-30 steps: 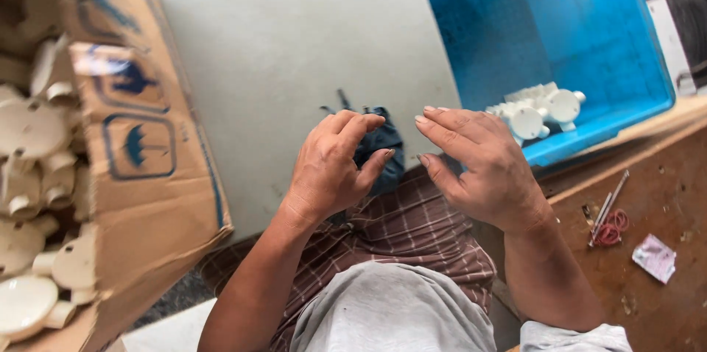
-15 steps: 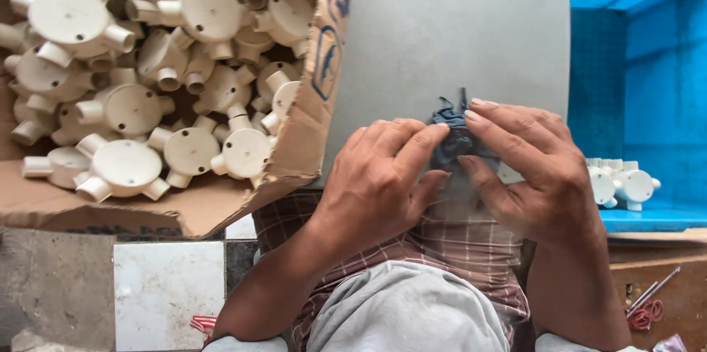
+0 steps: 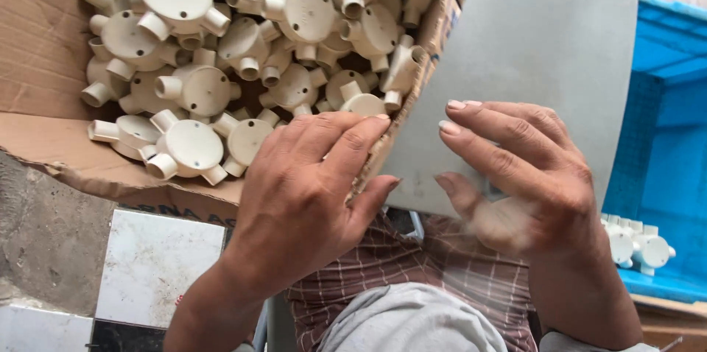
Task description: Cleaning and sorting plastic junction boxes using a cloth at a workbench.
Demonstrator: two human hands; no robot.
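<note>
The left hand point(image 3: 309, 197) is hovering over the right-hand edge of a cardboard box point(image 3: 44, 50), with its fingers loosely curled and its fingertips lying at the box's torn side wall. Whether the fingers are pinching anything is not showing; the palm side is hidden from view. The right hand point(image 3: 530, 175) is sitting just beside it, fingers stretched toward the left hand and slightly spread, the thumb tucked underneath. Its palm is also facing away, so I cannot tell if it is holding something small. The two hands are close together but not touching.

The box is lying open and is filled with cream plastic junction fittings point(image 3: 184, 87), round bodies with short pipe stubs sticking out, piled loosely on one another. The nearest of them is lying just above the left hand's fingertips.

Behind both hands a grey flat panel point(image 3: 545, 43) with a rounded corner is leaning, and the right hand is overlapping its lower edge. To the right a blue plastic crate point(image 3: 663, 146) is standing, and a few of the same cream fittings point(image 3: 637, 241) are lying in its bottom, well apart from the hands.

Below the hands the person's checked cloth point(image 3: 412, 271) and a grey garment point(image 3: 412, 322) are showing. At lower left white floor tiles point(image 3: 155, 264) are lying under the box.
</note>
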